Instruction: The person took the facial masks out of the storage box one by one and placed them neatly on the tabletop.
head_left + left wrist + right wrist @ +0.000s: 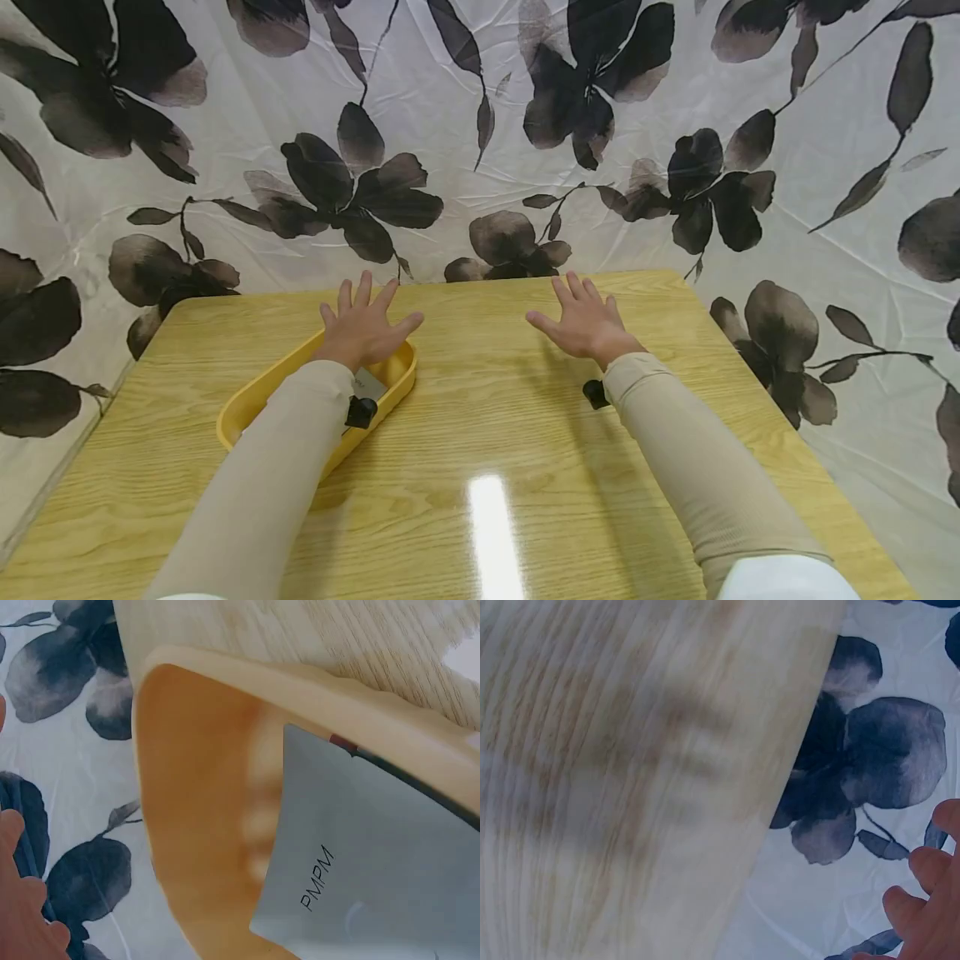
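Note:
My left hand (362, 329) is stretched out with spread fingers above a yellow oval basket (407, 379), holding nothing. Inside the basket lies a grey packet or card (375, 855) lettered "PMPM", leaning along the wall; my left forearm covers much of the basket in the head view. Over the right half of the table, my right hand (587, 323) is held palm down, fingers spread, with nothing in it. Only its fingertips (911, 907) show at the edge of the right wrist view.
Both hands are over a wood-grain table (465, 417), its far edge just beyond them. A white cloth with dark flowers (465, 100) hangs behind and around the table. Small black wrist cameras sit under both sleeves. A bright light reflection (495, 533) lies on the near tabletop.

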Demonstrator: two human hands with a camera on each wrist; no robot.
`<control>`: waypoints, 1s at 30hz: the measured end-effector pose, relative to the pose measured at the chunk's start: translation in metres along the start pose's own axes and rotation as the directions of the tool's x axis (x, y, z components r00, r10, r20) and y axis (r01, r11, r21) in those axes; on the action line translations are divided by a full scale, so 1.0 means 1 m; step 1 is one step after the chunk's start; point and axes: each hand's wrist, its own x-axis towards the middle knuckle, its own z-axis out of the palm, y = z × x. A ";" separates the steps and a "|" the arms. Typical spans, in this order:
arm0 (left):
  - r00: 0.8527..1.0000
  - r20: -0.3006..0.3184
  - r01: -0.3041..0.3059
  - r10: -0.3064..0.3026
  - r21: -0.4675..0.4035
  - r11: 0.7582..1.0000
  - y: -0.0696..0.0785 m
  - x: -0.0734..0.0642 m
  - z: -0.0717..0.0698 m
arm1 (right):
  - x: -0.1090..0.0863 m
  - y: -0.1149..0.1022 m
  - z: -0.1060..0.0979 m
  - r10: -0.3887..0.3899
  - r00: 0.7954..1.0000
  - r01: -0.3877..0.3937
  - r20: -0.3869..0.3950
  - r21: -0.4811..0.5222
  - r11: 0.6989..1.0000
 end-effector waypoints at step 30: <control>0.958 -0.287 -0.137 -0.009 -0.483 0.865 -0.039 -0.050 -0.009 | -0.013 -0.026 0.025 -0.111 0.991 0.133 -0.074 0.632 0.763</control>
